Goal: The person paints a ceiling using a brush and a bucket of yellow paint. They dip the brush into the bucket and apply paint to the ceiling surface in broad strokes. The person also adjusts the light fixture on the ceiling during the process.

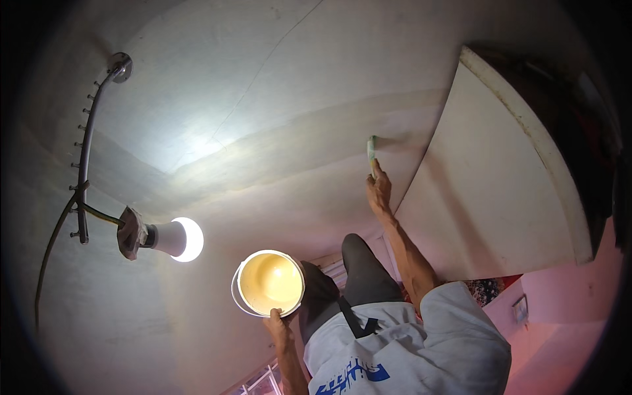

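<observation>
My left hand (279, 322) grips the near rim of a white bucket (271, 253), thumb over the edge. The bucket is tilted so its yellowish inside shows, and its thin wire handle (238, 299) hangs at the left side. My right arm is stretched upward, and my right hand (378, 191) is closed round a paintbrush (371, 150) with a pale green, worn handle. The brush end is at the grey wall (316, 151), near a darker, damp-looking band; whether the bristles touch cannot be made out. A shadow falls beside the brush.
A lit bulb (189, 239) hangs by a cable from a metal hook rail (85, 145) on the left. A large pale panel (500, 178) with a curved edge stands close to my right arm. A small frame (520, 309) hangs on a pink wall at lower right.
</observation>
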The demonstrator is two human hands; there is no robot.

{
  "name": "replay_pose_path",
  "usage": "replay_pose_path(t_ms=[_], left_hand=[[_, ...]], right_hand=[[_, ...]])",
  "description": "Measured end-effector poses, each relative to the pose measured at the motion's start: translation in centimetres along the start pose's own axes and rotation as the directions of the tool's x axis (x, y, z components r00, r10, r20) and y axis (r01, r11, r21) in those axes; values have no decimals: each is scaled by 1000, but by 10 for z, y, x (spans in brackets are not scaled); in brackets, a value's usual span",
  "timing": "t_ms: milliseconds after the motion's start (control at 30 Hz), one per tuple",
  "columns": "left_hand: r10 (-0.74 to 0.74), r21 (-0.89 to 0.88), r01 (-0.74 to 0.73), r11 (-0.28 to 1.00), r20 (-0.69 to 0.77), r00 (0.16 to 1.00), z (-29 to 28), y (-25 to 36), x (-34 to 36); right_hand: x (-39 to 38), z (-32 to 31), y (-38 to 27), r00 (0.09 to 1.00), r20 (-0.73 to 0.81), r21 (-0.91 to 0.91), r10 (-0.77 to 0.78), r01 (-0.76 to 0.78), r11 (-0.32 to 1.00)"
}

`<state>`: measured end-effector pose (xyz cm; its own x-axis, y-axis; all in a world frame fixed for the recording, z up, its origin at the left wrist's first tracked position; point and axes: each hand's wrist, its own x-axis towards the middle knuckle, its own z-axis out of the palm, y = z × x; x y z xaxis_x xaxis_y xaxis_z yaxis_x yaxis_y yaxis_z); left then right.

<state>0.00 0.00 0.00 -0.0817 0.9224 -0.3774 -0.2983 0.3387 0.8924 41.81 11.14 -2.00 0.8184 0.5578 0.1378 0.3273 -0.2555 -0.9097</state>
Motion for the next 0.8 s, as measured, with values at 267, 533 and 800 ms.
replay_pose_path(t_ms=[267, 533, 800], left_hand=[[-12, -9, 12, 1000, -2, 1000, 2, -2, -10], [-6, 45, 5, 999, 12, 1000, 2, 1, 4], [-17, 86, 11, 996, 73, 997, 9, 0, 7]], right_hand=[[-20, -38, -4, 950, 270, 76, -157, 141, 987], [89, -169, 71, 996, 56, 1, -73, 73, 997], [99, -171, 124, 969, -247, -126, -26, -6, 992]])
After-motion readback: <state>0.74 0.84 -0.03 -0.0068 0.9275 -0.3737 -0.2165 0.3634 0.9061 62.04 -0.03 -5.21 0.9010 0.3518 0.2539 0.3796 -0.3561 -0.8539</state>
